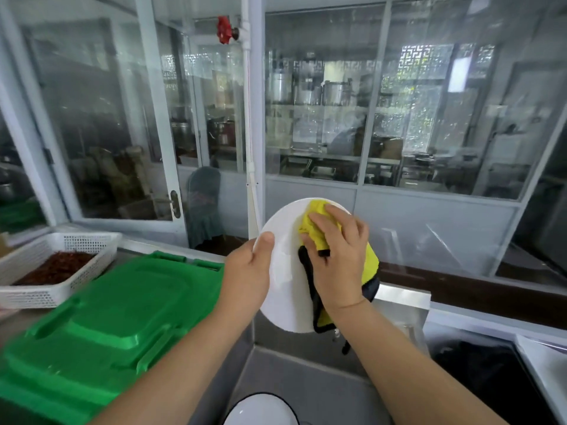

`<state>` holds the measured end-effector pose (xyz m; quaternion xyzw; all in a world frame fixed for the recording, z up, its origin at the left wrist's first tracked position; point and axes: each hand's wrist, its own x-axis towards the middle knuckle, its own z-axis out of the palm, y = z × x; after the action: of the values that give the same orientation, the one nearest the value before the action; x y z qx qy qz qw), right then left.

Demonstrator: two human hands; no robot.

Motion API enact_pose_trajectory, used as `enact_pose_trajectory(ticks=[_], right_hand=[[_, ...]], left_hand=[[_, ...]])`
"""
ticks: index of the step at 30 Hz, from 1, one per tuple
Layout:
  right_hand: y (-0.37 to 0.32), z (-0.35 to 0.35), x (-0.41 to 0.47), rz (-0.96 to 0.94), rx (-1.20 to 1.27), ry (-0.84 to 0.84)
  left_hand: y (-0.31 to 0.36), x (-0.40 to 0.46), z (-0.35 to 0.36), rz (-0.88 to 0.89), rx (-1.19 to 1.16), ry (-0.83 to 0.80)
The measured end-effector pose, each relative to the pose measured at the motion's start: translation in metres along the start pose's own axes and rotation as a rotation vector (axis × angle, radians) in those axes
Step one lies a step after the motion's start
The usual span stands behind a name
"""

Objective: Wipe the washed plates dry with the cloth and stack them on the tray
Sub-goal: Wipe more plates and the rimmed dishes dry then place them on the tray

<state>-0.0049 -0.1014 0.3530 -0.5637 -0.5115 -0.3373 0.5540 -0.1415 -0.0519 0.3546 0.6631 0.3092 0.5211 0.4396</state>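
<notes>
Drying is the step in hand: a white plate point(283, 271) stands nearly upright in the air above a steel sink point(306, 391), its face turned toward the person. The left hand point(248, 271) grips its left rim, thumb hooked over the front edge. The right hand point(336, 256) presses a yellow cloth point(316, 222) with black trim flat against the plate's right half, fingers spread over the fabric and the cloth's tail hanging below the wrist. Another white dish point(260, 409) shows at the bottom edge, down in the sink; whether it waits for wiping is not clear. To the left lies a green plastic lid point(122, 314), and beyond it a white perforated basket point(61, 256) of dried red chillies. No tray is in view. The left half of the face looks untouched by the cloth, so the next move probably calls for sweeping the cloth across it, then turning the plate to wipe the back before any stacking.
</notes>
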Motion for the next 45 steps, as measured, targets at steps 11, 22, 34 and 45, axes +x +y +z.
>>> enact_pose_trajectory(ticks=[11, 22, 34, 45], right_hand=[[-0.018, 0.013, -0.036, -0.421, 0.103, -0.382], [0.008, 0.004, 0.022, -0.226, -0.130, -0.169], [0.003, -0.005, -0.024, -0.622, -0.075, -0.414], [-0.002, 0.006, 0.017, -0.410, -0.159, -0.205]], left_hand=[[0.003, 0.041, -0.030, -0.144, -0.248, 0.027], [-0.010, 0.040, -0.022, -0.134, -0.084, -0.077], [-0.001, 0.041, -0.019, -0.061, -0.065, -0.121], [0.011, 0.030, -0.010, 0.031, 0.142, -0.234]])
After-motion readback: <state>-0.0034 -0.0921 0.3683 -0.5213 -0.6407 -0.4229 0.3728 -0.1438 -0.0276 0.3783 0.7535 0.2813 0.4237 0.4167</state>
